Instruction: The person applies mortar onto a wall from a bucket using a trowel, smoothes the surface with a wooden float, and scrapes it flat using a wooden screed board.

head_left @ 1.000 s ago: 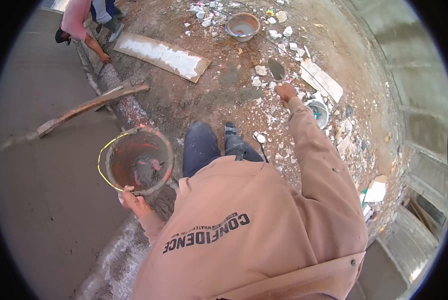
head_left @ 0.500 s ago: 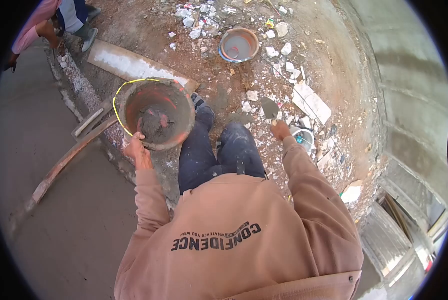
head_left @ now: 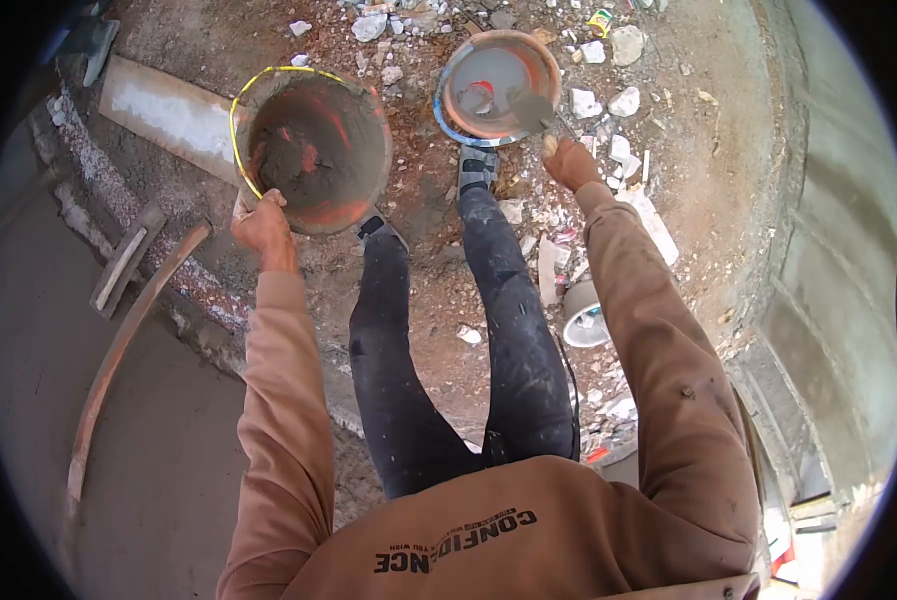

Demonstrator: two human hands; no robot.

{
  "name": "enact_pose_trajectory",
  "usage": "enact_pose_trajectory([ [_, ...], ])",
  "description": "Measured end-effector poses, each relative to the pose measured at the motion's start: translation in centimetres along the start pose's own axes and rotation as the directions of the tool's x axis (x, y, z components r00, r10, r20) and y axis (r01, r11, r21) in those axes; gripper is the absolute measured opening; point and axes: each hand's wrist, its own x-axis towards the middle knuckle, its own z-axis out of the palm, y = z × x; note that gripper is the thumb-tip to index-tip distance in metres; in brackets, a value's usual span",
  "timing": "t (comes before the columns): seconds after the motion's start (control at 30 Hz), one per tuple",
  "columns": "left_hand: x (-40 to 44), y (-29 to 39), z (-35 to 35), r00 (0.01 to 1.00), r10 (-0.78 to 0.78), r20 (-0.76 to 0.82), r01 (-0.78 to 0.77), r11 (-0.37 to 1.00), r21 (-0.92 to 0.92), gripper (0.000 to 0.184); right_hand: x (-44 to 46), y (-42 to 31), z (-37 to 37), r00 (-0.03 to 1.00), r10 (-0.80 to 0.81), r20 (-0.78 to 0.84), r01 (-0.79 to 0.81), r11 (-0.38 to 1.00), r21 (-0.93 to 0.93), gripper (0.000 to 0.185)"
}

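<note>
My left hand (head_left: 262,222) grips the near rim of a mortar-smeared bucket (head_left: 361,180) with a yellow band along its left edge. Some grey mortar lies inside it. The fingers of my right hand (head_left: 572,163) are wrapped round the handle of a trowel (head_left: 533,112). That trowel's blade is over the right edge of a second tub (head_left: 490,42), which stands on the ground and holds grey liquid and something red. Whether the blade touches the tub, I cannot tell.
A flat board (head_left: 174,118) lies behind the left bucket. Wooden strips (head_left: 134,350) rest on the grey surface at left. White rubble (head_left: 624,102) and a white pail (head_left: 586,318) are at right. Part of another person's boot (head_left: 99,48) shows at the top left.
My legs have stepped forward towards the tub. The trowel has come from over the rubble to the tub's edge. The held bucket has moved up in view, and the other person has mostly left view.
</note>
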Motion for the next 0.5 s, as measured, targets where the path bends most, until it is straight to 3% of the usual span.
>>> enact_pose_trajectory([
  [0.17, 4.2, -7.1, 7.6, 0.999, -0.011, -0.038, 0.012, 1.000, 0.018, 0.021, 13.6, 1.1, 3.1, 0.994, -0.015, -0.107, 0.010, 0.999, -0.045, 0.046],
  [0.27, 5.3, -10.0, 10.5, 0.998, -0.028, -0.049, 0.030, 0.999, 0.030, 0.022, 16.7, 2.9, 3.0, 0.983, -0.183, 0.005, 0.183, 0.982, -0.047, 0.042],
  [0.3, 5.2, -10.4, 11.0, 0.998, -0.035, -0.050, 0.038, 0.998, 0.043, 0.023, 16.1, 4.2, 2.9, 0.916, -0.401, 0.012, 0.396, 0.909, 0.128, 0.043],
  [0.43, 4.0, -10.5, 10.5, 0.998, -0.036, -0.044, 0.037, 0.999, 0.021, 0.019, 5.4, 3.9, -1.9, 0.854, -0.498, 0.151, 0.430, 0.839, 0.333, 0.050],
  [0.47, 3.2, -9.5, 9.8, 0.997, -0.057, -0.049, 0.058, 0.998, 0.021, 0.023, 2.7, 3.9, -2.7, 0.841, -0.535, 0.079, 0.498, 0.824, 0.271, 0.047],
  [0.5, 1.9, -8.0, 9.1, 0.995, -0.079, -0.056, 0.081, 0.997, 0.020, 0.028, -0.1, 3.2, -4.4, 0.844, -0.531, 0.076, 0.483, 0.813, 0.326, 0.044],
])
